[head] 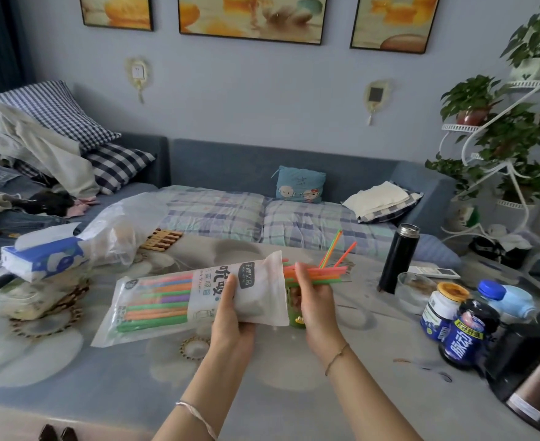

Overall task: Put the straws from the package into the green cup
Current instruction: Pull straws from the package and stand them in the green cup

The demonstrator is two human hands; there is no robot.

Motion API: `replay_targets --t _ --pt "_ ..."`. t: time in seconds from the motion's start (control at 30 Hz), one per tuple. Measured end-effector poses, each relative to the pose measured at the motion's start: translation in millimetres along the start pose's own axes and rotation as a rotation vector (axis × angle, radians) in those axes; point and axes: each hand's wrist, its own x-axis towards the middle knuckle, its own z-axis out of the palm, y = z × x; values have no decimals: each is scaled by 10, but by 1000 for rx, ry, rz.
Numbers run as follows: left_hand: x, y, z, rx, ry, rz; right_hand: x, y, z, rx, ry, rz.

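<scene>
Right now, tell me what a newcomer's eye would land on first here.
The bright straws, pinched in the right hand at the package's open mouth, at table centre. The left hand grips the straw package, still well filled. Just behind the hands, the mostly hidden green cup already holds a few upright straws; a black flask stands to the right.

One head-worn, wide-angle view looks forward and down from above the near edge of the desk. Both forearms rise from the bottom edge, so the desk sits close beneath. Beyond the desk's far edge the view takes in a sofa, then the wall with pictures at the top
</scene>
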Motion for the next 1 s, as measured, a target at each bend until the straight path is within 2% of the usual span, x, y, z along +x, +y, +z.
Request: replay_targets --t 0.1,0.2,0.37,0.47,0.6,0.8,1.0 --pt "46 102 -41 -44 -3 2 65 -131 -94 -3 140 -63" --pt "121 155 -88 -54 17 -31 111 -210 -173 -3 201 -99" --pt "62 22 25 -62 48 -76 187 -160 -33 -107 36 -23" --pt "126 3 25 -62 73 -84 233 -218 -43 -129 75 -39" --pt "252 91 -32 -121 81 -98 322 -335 -155 31 211 -110" --pt "262 -40 94 -84 92 -96 432 -158 -27 -164 38 -12" --pt "494 33 6 -108 124 -89 756 -227 -262 -168 177 -81"
